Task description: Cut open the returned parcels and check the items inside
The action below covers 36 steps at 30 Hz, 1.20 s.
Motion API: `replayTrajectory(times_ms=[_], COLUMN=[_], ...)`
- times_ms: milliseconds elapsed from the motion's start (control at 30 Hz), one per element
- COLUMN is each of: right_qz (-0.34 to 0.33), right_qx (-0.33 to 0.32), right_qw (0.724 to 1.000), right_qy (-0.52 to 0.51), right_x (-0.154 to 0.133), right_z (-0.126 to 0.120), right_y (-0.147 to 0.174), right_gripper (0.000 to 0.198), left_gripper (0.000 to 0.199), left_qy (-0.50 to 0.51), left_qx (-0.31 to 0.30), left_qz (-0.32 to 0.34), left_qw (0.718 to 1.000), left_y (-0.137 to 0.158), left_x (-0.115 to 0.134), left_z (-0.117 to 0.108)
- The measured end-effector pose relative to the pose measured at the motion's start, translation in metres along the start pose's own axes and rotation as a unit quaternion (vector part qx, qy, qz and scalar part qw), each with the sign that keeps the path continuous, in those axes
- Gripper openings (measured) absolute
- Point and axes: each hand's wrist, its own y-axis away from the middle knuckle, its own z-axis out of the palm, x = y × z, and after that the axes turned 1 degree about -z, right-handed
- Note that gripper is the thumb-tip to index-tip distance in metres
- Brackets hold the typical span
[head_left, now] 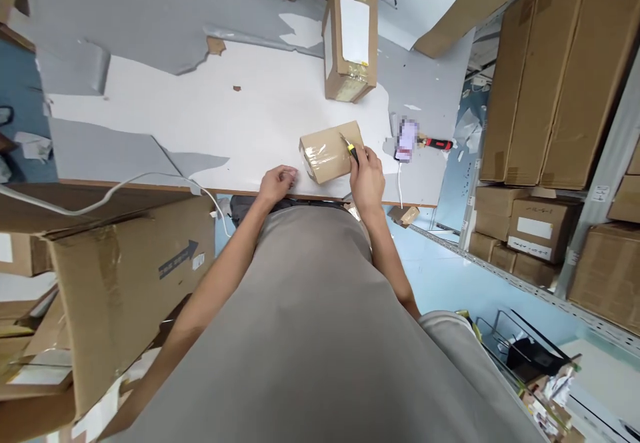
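"Identifying the step in hand: what do the hands show?"

"Judged from position, knife work at the small parcel (327, 155). The right hand (367, 179) grips a yellow-and-black utility knife (353, 152), fingers wrapped around the handle. The blade lies over the parcel's top face; whether it touches the surface cannot be told."

"State the left hand's condition."

"The left hand (276, 184) is at the near edge of the table (190, 109), just beside the parcel's left end and apart from it. Its fingers are loosely curled, about halfway, with no object visible in them."

"What does the next move call for?"

"Any cut would call for the left hand to brace the parcel, clear of the blade line, and for shallow depth to protect whatever is inside."

"List containers and contents."

"Small parcel: on the table directly before the person, glossy tape across the top, contents hidden. Taller carton (350, 43): behind the parcel, labelled and taped, contents hidden. Shelf cartons (545, 89): at the right, contents not visible. Large carton (137, 263): at the left, printed with an arrow; its contents cannot be determined."
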Motion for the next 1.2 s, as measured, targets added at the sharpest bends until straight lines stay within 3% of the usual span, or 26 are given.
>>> replayTrajectory(times_ms=[67, 167, 233, 333, 433, 567, 800, 1033, 1200], right_qz=[0.016, 0.011, 0.006, 0.002, 0.021, 0.04, -0.027, -0.047, -0.023], right_qx=[-0.004, -0.001, 0.003, -0.007, -0.019, -0.013, -0.145, -0.162, -0.169], right_qw=[1.0, 1.0, 1.0, 0.999, 0.997, 0.996, 0.988, 0.983, 0.977], right_qy=[0.024, 0.017, 0.016, 0.032, 0.07, 0.075, 0.042, 0.078, 0.127], right_x=[-0.005, -0.005, -0.003, -0.003, -0.009, -0.024, -0.063, -0.076, -0.091], right_z=[0.007, 0.013, 0.012, 0.006, -0.006, -0.023, -0.009, -0.001, 0.001], right_y=[-0.002, -0.004, -0.006, -0.007, -0.001, 0.019, 0.028, 0.016, 0.02], right_gripper=[0.057, 0.059, 0.059, 0.058, 0.059, 0.061, 0.059, 0.058, 0.057], left_gripper=[0.029, 0.039, 0.044, 0.036, 0.027, 0.022, 0.019, 0.019, 0.016], left_qy=[0.02, 0.06, 0.063, 0.037, 0.006, -0.004, 0.012, 0.005, -0.011], left_qx=[0.055, 0.095, 0.088, 0.053, 0.029, 0.017, -0.005, -0.002, 0.007], left_qz=[0.014, 0.083, 0.127, 0.174, 0.19, 0.189, 0.169, 0.175, 0.168], left_qw=[0.998, 0.99, 0.986, 0.983, 0.981, 0.982, 0.985, 0.985, 0.986], left_y=[0.001, 0.001, 0.002, 0.003, 0.0, -0.006, -0.011, -0.009, -0.007], left_x=[0.006, 0.029, 0.053, 0.089, 0.11, 0.114, 0.117, 0.118, 0.119], left_z=[-0.011, -0.027, -0.029, -0.022, -0.016, -0.02, -0.026, -0.025, -0.023])
